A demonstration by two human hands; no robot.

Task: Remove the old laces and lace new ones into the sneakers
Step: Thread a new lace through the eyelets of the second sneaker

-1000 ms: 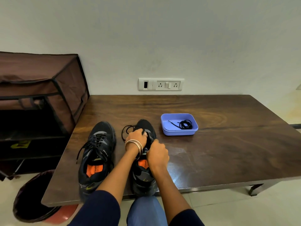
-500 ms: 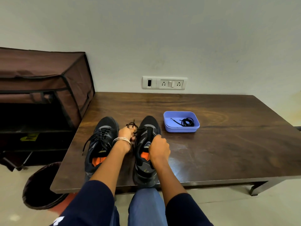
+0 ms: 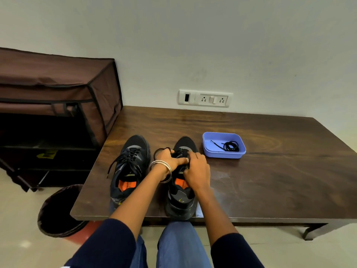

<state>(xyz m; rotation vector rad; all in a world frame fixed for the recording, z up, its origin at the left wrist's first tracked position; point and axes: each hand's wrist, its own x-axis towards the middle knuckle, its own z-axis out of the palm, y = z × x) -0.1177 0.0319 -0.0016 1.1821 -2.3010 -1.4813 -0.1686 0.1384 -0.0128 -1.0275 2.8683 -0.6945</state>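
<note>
From my head camera, I judge I'm in the unlacing step on the right sneaker (image 3: pixel 181 182), which stands on the surface (image 3: pixel 270 180) near its front edge, toe pointing to the wall. Both my hands are down on its lace area, close together and almost touching. My left hand (image 3: pixel 170 158) is curled on the old lace (image 3: pixel 161 150), a loop of which arcs out just left of the shoe's toe; my right hand (image 3: pixel 197 171) has its fingers bent onto the laces over the tongue, though what exactly they pinch is hidden. The next move, I think, calls for drawing the lace free eyelet by eyelet while steadying the shoe.

The left sneaker (image 3: pixel 129 167) sits just beside it, laced, its ends hanging loose toward the left. Both shoes are black with grey panels and orange insoles. The new lace (image 3: pixel 229 146), a black coil, lies in the blue tray (image 3: pixel 208 151) just right of the shoe I'm working on.
</note>
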